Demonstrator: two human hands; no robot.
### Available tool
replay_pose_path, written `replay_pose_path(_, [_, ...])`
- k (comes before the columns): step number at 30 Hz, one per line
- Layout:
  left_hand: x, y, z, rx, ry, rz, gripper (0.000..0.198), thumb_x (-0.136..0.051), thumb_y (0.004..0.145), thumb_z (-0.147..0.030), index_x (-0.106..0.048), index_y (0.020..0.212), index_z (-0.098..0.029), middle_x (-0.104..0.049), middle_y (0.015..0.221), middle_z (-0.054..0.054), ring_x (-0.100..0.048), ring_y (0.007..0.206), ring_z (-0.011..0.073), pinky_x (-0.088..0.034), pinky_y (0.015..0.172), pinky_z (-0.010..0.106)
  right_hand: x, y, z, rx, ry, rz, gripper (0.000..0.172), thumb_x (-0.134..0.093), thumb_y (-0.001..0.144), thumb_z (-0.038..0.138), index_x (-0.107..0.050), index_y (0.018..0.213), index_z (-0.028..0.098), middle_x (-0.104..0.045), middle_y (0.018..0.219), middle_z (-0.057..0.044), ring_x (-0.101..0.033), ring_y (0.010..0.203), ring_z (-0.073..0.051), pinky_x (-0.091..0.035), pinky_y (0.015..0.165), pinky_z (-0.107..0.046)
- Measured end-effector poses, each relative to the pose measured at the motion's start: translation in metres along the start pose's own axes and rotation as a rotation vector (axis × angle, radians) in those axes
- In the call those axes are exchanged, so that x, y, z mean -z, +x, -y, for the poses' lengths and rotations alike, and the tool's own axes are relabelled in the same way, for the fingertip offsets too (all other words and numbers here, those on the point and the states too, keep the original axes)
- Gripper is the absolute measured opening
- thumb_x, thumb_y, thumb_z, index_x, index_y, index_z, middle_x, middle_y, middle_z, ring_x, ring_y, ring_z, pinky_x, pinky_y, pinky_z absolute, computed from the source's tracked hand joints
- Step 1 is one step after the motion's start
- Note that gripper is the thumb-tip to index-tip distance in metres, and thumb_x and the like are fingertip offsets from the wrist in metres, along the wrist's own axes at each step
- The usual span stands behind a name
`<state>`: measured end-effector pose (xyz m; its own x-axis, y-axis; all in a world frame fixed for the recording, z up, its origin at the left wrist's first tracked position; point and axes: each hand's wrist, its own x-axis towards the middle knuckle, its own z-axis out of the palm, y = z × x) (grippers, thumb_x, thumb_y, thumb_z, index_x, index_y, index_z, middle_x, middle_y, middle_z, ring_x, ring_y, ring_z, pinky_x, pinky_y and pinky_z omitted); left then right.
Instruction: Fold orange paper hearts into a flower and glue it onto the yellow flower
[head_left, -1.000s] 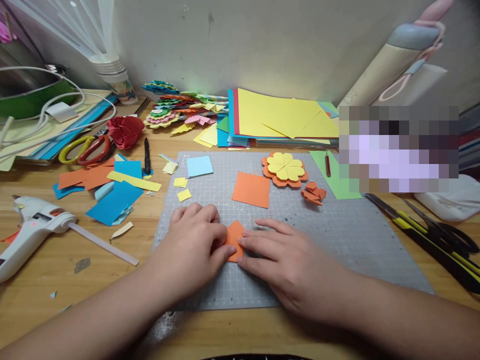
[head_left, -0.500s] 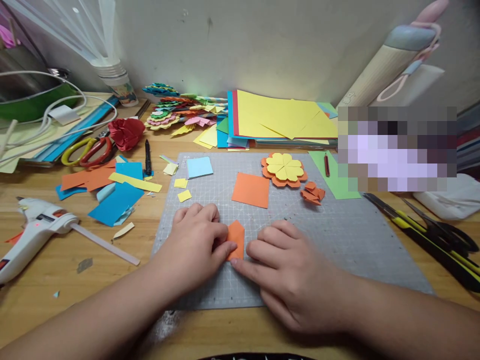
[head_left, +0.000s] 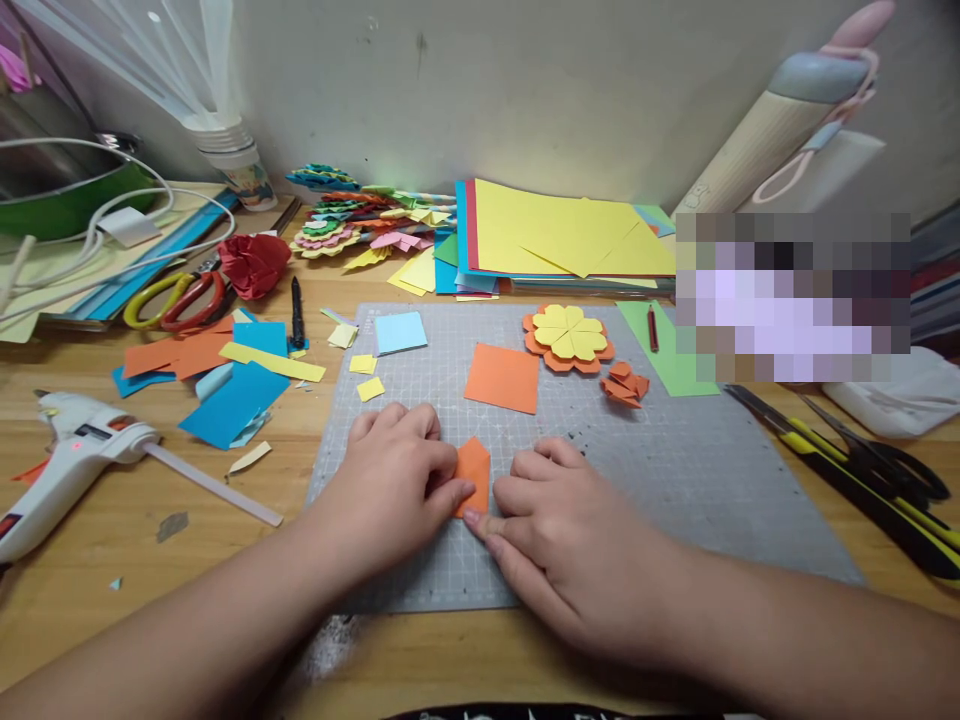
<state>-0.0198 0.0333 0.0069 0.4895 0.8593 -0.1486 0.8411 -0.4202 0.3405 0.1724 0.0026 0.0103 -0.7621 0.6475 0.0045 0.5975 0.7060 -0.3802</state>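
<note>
Lying flat between the two sets of fingers: one folded orange paper [head_left: 474, 474], pointed at its far end, on the grey cutting mat [head_left: 697, 480]; left hand [head_left: 405, 470] with fingers curled inward, thumb pressing on the paper's face (whether a forefinger also pinches its left edge is hidden); right hand [head_left: 577, 530] with fingers bent and loosely parted, gripping nothing, its index fingertip [head_left: 471, 517] touching the near edge, its thumb just beside. Handling, by judgement: very light, thin and dry; little prone to slip under a pressed thumb, yet apt to skate if only brushed; fairly stiff along the folds, softer in single layers; not fragile as such, though easily creased astray or crushed at the point; best held flat by a thumb on its middle, with the other fingertip along the near edge. Beyond the fingertips: one orange square [head_left: 502, 378], flat; farther right, one yellow-and-orange paper flower [head_left: 570, 335]; beyond the right knuckles, one small many-folded orange piece [head_left: 625, 386]; beyond the left knuckles, one small yellow slip [head_left: 370, 388].
</note>
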Motion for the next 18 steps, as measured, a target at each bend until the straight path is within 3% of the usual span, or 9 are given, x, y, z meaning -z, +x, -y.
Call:
replay_pose_path(9, [0.001, 0.002, 0.001, 0.008, -0.004, 0.003, 0.027, -0.058, 0.083, -0.036, -0.065, 0.063, -0.021, -0.052, 0.080, 0.002, -0.044, 0.083, 0.0231, -0.030, 0.079, 0.045, -0.010, -0.005, 0.002, 0.095, -0.150, -0.054, 0.030, -0.039, 0.098, 0.028, -0.061, 0.113, 0.016, -0.065, 0.095, -0.004, -0.046, 0.085, -0.021, -0.021, 0.087, -0.042])
replay_pose_path(18, [0.001, 0.005, 0.001, 0.035, -0.027, 0.013, 0.023, -0.055, 0.077, -0.026, -0.057, 0.055, -0.018, -0.053, 0.075, 0.002, -0.044, 0.079, 0.0216, -0.030, 0.076, 0.042, -0.020, 0.011, 0.008, 0.047, -0.208, -0.070, 0.030, -0.039, 0.098, 0.038, -0.065, 0.104, 0.024, -0.061, 0.095, -0.004, -0.048, 0.090, -0.023, -0.022, 0.084, -0.042])
